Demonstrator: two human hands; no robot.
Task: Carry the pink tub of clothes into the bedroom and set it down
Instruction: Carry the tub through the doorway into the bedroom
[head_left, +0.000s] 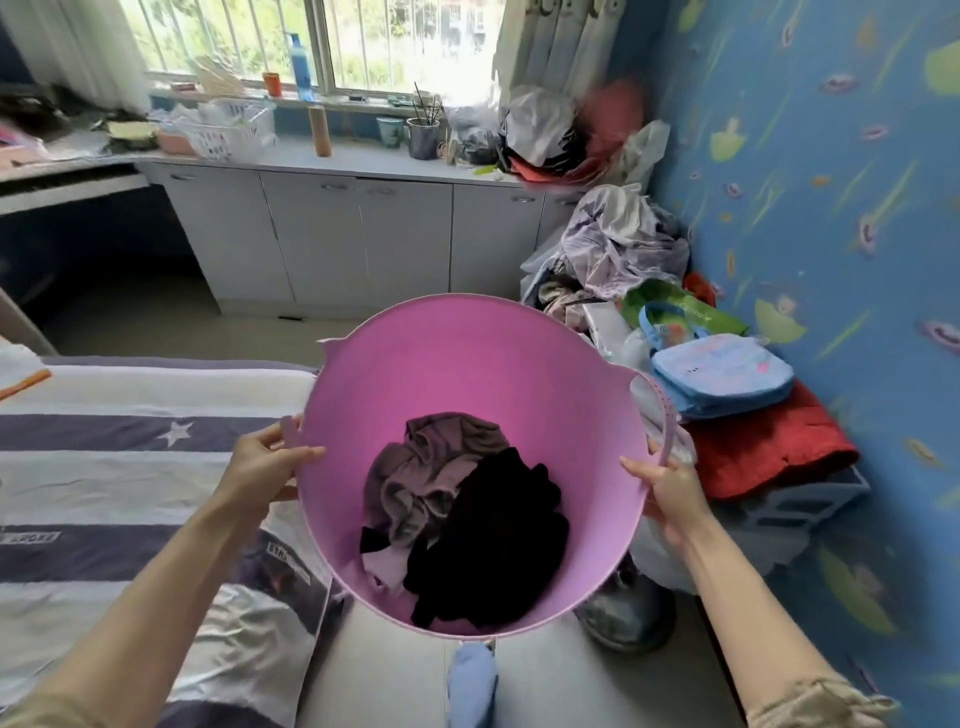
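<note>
The pink tub (457, 364) fills the middle of the head view, held up off the floor and tilted toward me. Inside it lie clothes (457, 519): a grey-brown garment and a black one in a heap. My left hand (265, 462) grips the tub's left rim by its handle. My right hand (667, 491) grips the right rim, with the right handle loop standing up just above the fingers. Below the tub I see a blue slipper (470, 686) on the pale floor.
A bed with a purple-and-white striped cover (130, 478) runs along the left, touching the tub's side. White cabinets (358, 239) under a cluttered window counter stand ahead. A pile of clothes, bags and a red blanket (769, 447) crowds the right, against the blue wall.
</note>
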